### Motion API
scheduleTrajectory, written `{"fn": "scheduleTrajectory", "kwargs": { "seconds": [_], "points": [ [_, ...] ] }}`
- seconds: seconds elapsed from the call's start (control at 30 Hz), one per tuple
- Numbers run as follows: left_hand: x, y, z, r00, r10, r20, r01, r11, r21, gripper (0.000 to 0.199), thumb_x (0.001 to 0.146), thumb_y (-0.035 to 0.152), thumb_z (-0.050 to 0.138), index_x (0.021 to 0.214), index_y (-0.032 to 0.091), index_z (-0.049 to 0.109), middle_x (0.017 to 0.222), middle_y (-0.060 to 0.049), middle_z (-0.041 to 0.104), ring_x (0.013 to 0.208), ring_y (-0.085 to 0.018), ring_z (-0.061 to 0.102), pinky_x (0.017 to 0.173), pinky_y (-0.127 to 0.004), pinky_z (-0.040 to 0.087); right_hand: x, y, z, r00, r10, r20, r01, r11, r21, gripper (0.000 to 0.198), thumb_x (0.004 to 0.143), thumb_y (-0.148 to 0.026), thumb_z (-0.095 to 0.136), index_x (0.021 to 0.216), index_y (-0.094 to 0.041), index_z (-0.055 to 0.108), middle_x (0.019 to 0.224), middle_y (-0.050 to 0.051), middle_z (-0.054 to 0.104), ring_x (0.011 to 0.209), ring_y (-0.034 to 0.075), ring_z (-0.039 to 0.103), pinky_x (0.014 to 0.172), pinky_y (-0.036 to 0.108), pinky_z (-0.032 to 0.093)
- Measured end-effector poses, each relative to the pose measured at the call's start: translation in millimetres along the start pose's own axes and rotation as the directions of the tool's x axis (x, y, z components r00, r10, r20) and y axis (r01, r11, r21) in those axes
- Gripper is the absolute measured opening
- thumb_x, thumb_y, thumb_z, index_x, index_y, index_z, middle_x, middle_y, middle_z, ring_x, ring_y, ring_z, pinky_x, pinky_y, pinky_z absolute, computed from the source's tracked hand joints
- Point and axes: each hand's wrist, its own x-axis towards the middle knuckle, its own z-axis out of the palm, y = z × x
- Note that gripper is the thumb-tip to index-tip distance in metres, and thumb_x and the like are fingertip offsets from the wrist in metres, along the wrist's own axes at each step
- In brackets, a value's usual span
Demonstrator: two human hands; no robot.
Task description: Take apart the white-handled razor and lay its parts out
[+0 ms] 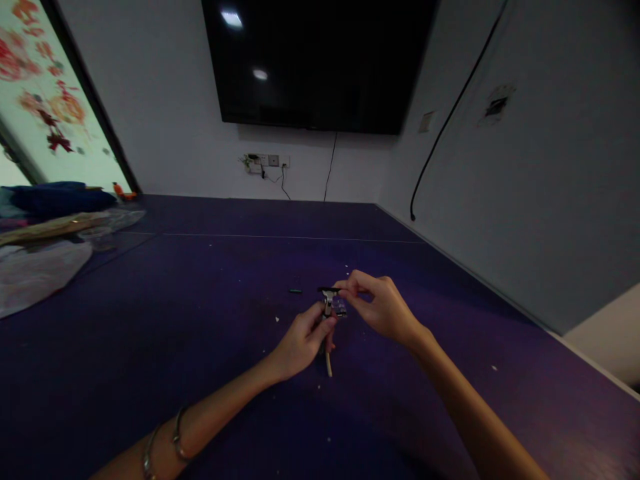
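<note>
My left hand (300, 343) is closed around a small, pale, T-shaped piece (328, 301), held upright between thumb and fingers. A beige stick-like end (329, 365) pokes out below that hand; whether it belongs to the same piece, I cannot tell. With fingertips pinched, my right hand (383, 303) grips one end of a thin black strip (327, 289) lying across the top of the T. Just right of the T-shaped piece is a small clear item (341, 309), partly hidden by the hands. A short dark-green piece (295, 291) lies on the purple surface beyond my left hand.
The purple surface (200, 347) carries scattered white specks. At the left lie a clear plastic bag (45, 273) and dark blue cloth (63, 199). A television (320, 67) hangs on the far wall above sockets (273, 161). A black cable (457, 110) hangs at the right.
</note>
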Motion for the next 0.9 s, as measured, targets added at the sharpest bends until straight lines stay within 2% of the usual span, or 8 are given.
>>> {"fn": "scheduleTrajectory", "kwargs": {
  "seconds": [0.13,0.37,0.53,0.63,0.7,0.77,0.9],
  "points": [
    [-0.3,2.9,1.8,1.000,-0.005,-0.003,0.005,0.999,-0.032,0.024,0.088,0.040,0.046,0.087,0.016,0.048,0.062,0.003,0.049,0.052,-0.009,0.050,0.054,-0.024,0.045,0.3,0.7,-0.3,1.000,-0.011,-0.002,0.011,1.000,0.029,0.018,0.083,-0.021,0.050,0.067,-0.021,0.043,0.070,0.001,0.062,0.084,0.018,0.066,0.068,0.024,0.050],
    [0.3,9.4,-1.9,1.000,-0.016,-0.008,0.015,1.000,-0.026,0.024,0.087,0.039,0.047,0.088,0.015,0.050,0.059,0.004,0.047,0.050,-0.009,0.049,0.053,-0.024,0.045,2.7,0.4,-0.1,0.998,0.058,-0.003,-0.056,0.974,0.219,0.006,0.081,-0.023,0.055,0.081,-0.021,0.049,0.086,0.004,0.068,0.083,0.017,0.066,0.075,0.029,0.053],
    [3.6,12.3,-4.4,0.995,-0.054,-0.083,0.045,0.993,-0.108,0.027,0.084,0.040,0.050,0.092,0.015,0.052,0.060,0.005,0.044,0.049,-0.008,0.046,0.050,-0.024,0.046,5.2,11.3,-2.1,0.992,0.122,0.014,-0.121,0.958,0.262,0.018,0.079,-0.026,0.058,0.096,-0.021,0.054,0.102,0.006,0.066,0.094,0.017,0.064,0.081,0.030,0.052],
    [7.6,18.0,-9.3,0.986,-0.077,-0.151,0.044,0.976,-0.212,0.030,0.084,0.042,0.047,0.096,0.015,0.052,0.064,0.003,0.047,0.054,-0.009,0.049,0.054,-0.025,0.048,7.4,20.7,-1.4,0.983,0.180,-0.030,-0.169,0.962,0.213,0.017,0.080,-0.028,0.056,0.094,-0.019,0.055,0.095,0.006,0.067,0.087,0.017,0.065,0.072,0.029,0.053],
    [10.6,22.4,-14.9,0.978,-0.088,-0.190,0.046,0.975,-0.216,0.028,0.084,0.039,0.047,0.096,0.014,0.053,0.068,0.002,0.052,0.059,-0.010,0.052,0.060,-0.027,0.049,8.1,24.9,1.1,0.977,0.209,-0.041,-0.202,0.969,0.143,0.015,0.079,-0.029,0.056,0.088,-0.018,0.058,0.084,0.005,0.067,0.079,0.017,0.065,0.064,0.026,0.052],
    [13.6,25.3,-21.6,0.969,-0.094,-0.230,0.059,0.986,-0.157,0.023,0.083,0.033,0.050,0.095,0.014,0.056,0.072,-0.001,0.058,0.065,-0.013,0.057,0.067,-0.029,0.049,7.5,26.1,5.7,0.972,0.236,-0.013,-0.235,0.970,0.069,0.014,0.079,-0.029,0.056,0.083,-0.017,0.060,0.075,0.003,0.065,0.070,0.015,0.063,0.058,0.024,0.049],
    [19.2,21.8,-33.2,0.953,-0.073,-0.293,0.083,0.996,0.023,0.019,0.079,0.031,0.056,0.086,0.014,0.061,0.080,-0.005,0.068,0.080,-0.019,0.063,0.077,-0.032,0.047,3.0,21.5,23.1,0.959,0.251,0.130,-0.249,0.968,-0.034,0.022,0.082,-0.034,0.053,0.081,-0.016,0.065,0.066,0.002,0.065,0.058,0.012,0.058,0.052,0.022,0.041]
  ]
}}
